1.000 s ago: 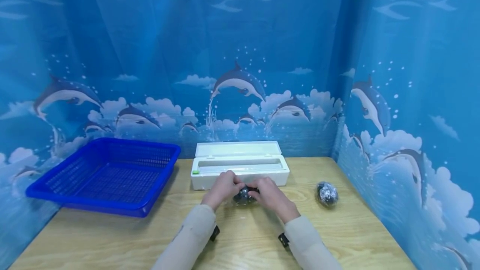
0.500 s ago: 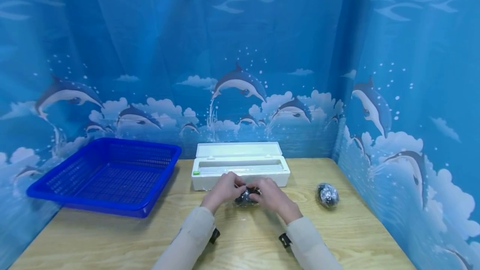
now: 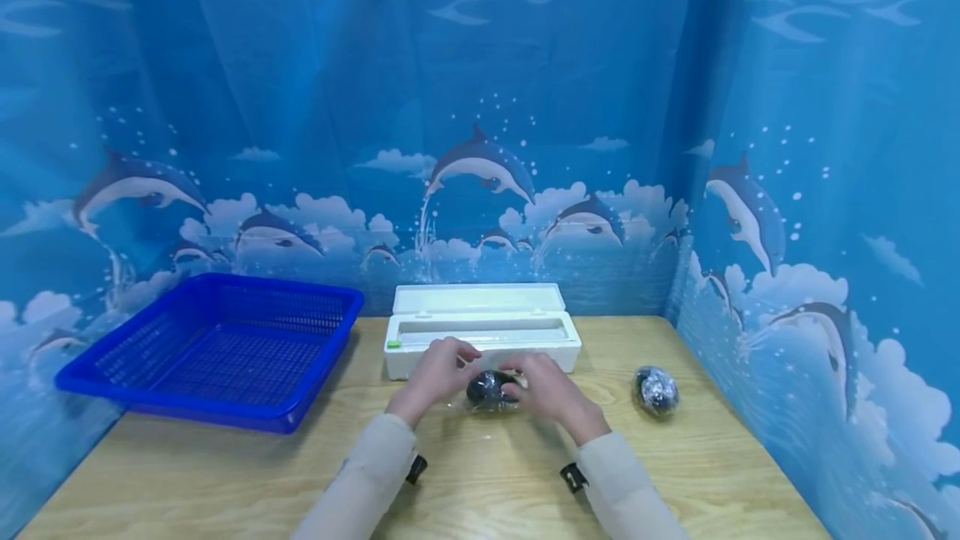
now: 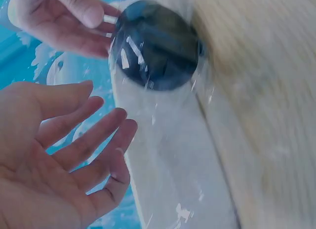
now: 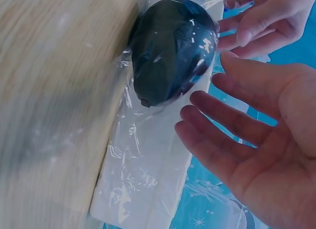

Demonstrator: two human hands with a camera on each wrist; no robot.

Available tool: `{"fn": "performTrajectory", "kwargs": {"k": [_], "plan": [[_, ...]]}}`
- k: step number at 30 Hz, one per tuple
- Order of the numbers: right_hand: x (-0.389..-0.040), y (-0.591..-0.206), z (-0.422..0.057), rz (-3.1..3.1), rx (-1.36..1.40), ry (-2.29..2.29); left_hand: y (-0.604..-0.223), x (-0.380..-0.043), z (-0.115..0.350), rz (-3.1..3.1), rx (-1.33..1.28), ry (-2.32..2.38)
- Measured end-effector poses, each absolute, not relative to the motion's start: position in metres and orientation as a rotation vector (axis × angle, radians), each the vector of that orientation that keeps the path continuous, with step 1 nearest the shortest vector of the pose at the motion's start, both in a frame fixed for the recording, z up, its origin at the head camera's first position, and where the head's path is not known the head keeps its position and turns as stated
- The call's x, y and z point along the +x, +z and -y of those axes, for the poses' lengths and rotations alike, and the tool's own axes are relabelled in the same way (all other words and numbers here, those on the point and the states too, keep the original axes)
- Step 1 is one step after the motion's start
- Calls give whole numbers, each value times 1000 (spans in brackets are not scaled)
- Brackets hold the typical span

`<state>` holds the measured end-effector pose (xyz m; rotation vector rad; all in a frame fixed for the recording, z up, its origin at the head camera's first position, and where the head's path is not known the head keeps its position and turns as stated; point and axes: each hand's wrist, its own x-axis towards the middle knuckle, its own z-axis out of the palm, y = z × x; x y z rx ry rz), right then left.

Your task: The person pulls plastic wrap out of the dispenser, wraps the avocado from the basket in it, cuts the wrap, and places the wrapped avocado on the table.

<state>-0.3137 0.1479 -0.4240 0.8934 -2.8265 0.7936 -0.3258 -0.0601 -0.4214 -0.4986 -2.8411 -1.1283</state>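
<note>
A dark oval fruit that looks like an avocado (image 3: 487,390), with a stem nub showing in the right wrist view, lies between my hands on the table. Clear plastic film (image 5: 133,145) surrounds it, its loose part spreading out beside the fruit. My left hand (image 3: 437,375) is just left of the fruit, its fingers loosely spread and apart from it. On the other side hovers my right hand (image 3: 549,394), fingers relaxed and bent; its fingertips are close to the fruit, and whether they touch it I cannot tell. Neither hand grips anything.
Behind the hands stands a white cling film box (image 3: 408,363), its lid (image 3: 478,298) raised. A blue plastic basket (image 3: 281,419) occupies the left side. At the right lies another dark, shiny wrapped fruit (image 3: 656,391). A dolphin-print curtain (image 3: 480,107) encloses the wooden table (image 3: 487,482).
The left hand has loosened its fingers and drawn off to the left of the fruit. The right hand's fingers have spread from the film at the top, leaving more of the fruit visible.
</note>
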Motion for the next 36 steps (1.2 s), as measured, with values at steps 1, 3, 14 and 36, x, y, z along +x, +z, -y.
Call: {"fn": "performTrajectory", "kwargs": {"k": [1,3,14,36], "plan": [[-313,-423,-149,2810,910,788,-420,-325,63,2825,-489,-1119],[-313,-421,-150,2782,935,764,-416,-323,70,2792,-454,-1104],[-316,-420,-156,2792,906,763,-396,-323,120,2666,-297,-997],[-316,-415,-155,2787,978,768,-434,-345,158,2689,159,-1416]]}}
